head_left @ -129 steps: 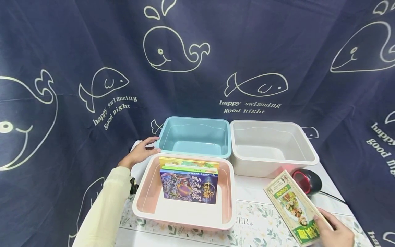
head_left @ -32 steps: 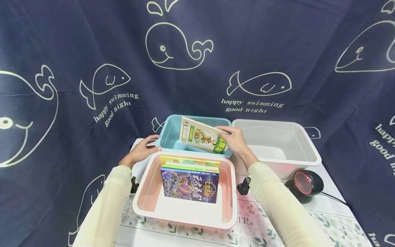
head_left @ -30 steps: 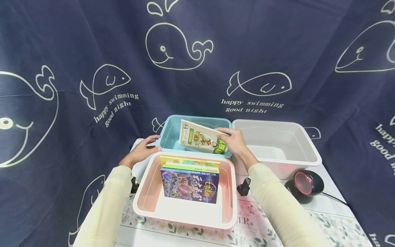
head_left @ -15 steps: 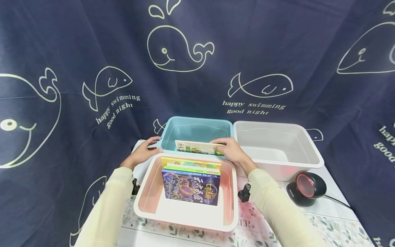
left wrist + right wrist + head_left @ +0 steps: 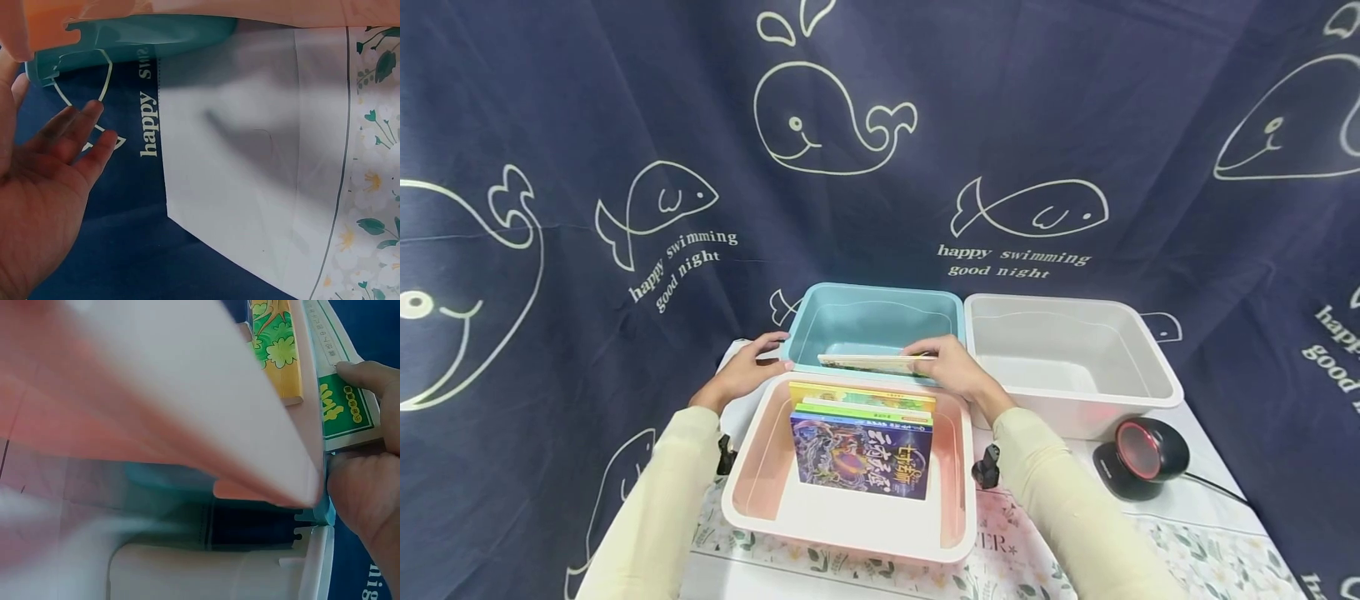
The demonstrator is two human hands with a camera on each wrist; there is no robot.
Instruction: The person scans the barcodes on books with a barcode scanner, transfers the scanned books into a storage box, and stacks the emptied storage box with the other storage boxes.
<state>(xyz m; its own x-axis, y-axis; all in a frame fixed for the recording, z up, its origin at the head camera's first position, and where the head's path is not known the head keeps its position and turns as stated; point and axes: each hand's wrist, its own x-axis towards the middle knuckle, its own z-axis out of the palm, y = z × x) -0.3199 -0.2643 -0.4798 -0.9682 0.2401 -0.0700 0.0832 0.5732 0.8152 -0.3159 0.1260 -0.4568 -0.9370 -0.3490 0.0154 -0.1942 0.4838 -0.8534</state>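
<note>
This looks like a corner of a home, though which room cannot be told; a navy curtain [image 5: 850, 225] hangs in folds beyond the back edge of the table [image 5: 790, 579] and past its sides, printed with pale whales, fish and "happy swimming good night"; a white cover [image 5: 1210, 550] shows flowers towards the front edge; household tubs stand here, a blue tub [image 5: 880, 318] near the back left corner, a pink tub [image 5: 842, 533] of colourful books [image 5: 861, 454] nearer the front.
</note>
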